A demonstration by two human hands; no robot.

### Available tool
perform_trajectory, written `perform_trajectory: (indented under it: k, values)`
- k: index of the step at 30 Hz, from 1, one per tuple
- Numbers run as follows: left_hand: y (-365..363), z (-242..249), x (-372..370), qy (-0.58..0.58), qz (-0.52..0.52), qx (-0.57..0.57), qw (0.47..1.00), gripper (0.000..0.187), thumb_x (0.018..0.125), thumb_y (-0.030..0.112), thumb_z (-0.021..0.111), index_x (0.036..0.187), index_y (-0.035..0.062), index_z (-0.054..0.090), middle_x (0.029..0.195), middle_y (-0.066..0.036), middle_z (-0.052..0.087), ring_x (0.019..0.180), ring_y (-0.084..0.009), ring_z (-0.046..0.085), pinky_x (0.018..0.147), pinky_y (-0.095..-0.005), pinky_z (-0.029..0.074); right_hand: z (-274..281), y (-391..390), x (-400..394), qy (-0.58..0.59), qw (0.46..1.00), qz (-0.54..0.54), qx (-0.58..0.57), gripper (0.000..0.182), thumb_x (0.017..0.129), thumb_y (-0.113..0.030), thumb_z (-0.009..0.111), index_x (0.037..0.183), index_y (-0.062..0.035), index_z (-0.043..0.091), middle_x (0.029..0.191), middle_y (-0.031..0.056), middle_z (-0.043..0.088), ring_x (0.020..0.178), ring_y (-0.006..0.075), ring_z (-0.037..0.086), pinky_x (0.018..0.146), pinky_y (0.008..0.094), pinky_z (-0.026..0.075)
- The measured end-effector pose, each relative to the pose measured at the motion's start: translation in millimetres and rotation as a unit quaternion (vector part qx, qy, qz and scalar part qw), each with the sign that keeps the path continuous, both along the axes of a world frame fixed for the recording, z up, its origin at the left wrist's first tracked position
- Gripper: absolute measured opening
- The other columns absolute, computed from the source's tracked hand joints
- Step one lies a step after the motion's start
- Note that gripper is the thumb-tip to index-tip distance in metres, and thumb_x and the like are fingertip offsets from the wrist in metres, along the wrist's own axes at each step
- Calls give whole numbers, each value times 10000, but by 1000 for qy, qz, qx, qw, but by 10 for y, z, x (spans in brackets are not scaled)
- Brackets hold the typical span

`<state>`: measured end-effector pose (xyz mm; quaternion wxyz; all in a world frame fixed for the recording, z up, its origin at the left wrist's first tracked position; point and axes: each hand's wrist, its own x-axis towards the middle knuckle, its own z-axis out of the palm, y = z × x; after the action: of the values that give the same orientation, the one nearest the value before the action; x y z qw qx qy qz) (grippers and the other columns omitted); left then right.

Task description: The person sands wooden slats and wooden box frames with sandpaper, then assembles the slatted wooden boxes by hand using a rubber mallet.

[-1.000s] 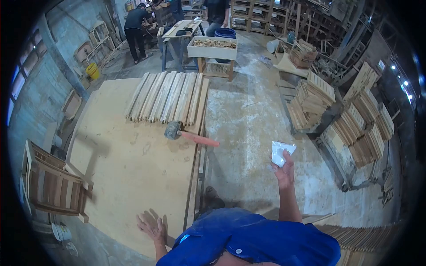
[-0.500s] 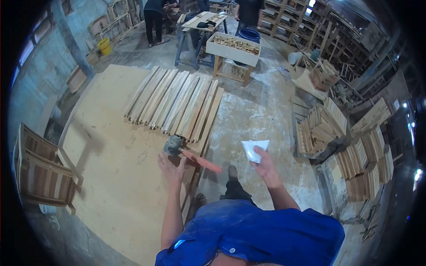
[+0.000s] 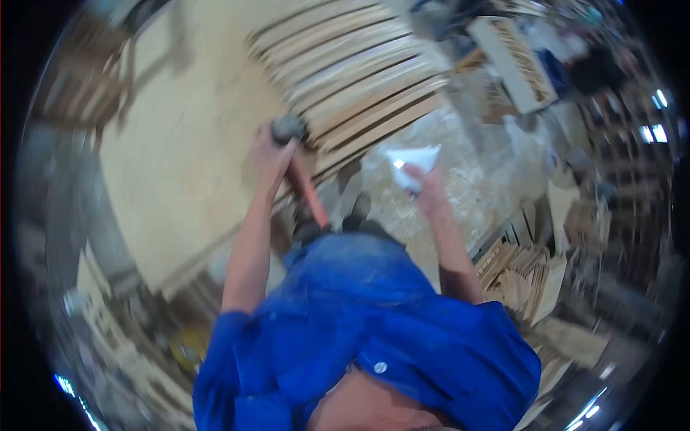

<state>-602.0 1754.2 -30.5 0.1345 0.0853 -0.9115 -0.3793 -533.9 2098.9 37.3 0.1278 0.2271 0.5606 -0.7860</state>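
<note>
My left hand (image 3: 270, 159) is at the dark grey, blocky head of a mallet (image 3: 289, 129), with thumb and fingers around its near side. The mallet's orange-red handle (image 3: 309, 195) points back towards my body, past the edge of the large board. In my right hand (image 3: 430, 189), raised over the floor, is a glossy white wedge-shaped pouch (image 3: 415, 159), wide at the top and narrowing into my fingers. Its exact kind is blurred. Just beyond the mallet lies a row of wooden slats (image 3: 359, 68), side by side on the board.
The large pale board (image 3: 194, 144) extends to my left. A slatted wooden piece (image 3: 86, 86) stands at its far left. Stacked wood pieces (image 3: 521, 276) are at the right. A white bin of small wood pieces (image 3: 514, 65) is farther back.
My view has swung round and tilted down, so the slats now run across it. My left hand's fingers sit closer around the mallet head. The white pouch stays in my right hand.
</note>
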Motion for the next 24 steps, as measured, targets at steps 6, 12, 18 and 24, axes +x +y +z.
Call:
perform_trajectory:
  k: [6, 12, 18, 24]
  values:
    - [-655, -200, -104, 19, 107, -48, 993, 732, 700, 301, 753, 1349, 28, 550, 1235, -257, 575, 1176, -411, 573, 991, -469, 485, -150, -445, -301, 56, 991, 109, 61, 506, 751, -135, 847, 1173, -24, 590, 895, 75, 681, 630, 127, 644, 410, 237, 450]
    - [-1163, -197, 95, -10, 120, 6, 993, 921, 788, 495, 789, 1447, -39, 430, 1366, -257, 493, 1255, -382, 520, 1064, -446, 435, -331, -923, -532, 68, 974, 167, 140, 509, 704, -176, 877, 1089, 23, 610, 843, 81, 688, 596, 128, 631, 401, 251, 453]
    - [-1151, -613, 713, 62, 194, 13, 979, 841, 814, 374, 791, 1420, -85, 432, 1436, -278, 419, 1328, -406, 446, 1100, -454, 399, -439, -1070, -629, 93, 961, 166, 202, 417, 723, -160, 831, 1056, -2, 637, 840, 73, 699, 592, 117, 638, 379, 230, 430]
    - [-1112, -604, 766, 56, 202, -12, 978, 822, 788, 375, 803, 1411, -43, 465, 1448, -283, 413, 1338, -417, 436, 1107, -461, 392, -514, -1071, -715, 86, 951, 194, 226, 415, 713, -176, 830, 1041, 2, 648, 815, 71, 699, 571, 114, 627, 377, 236, 427]
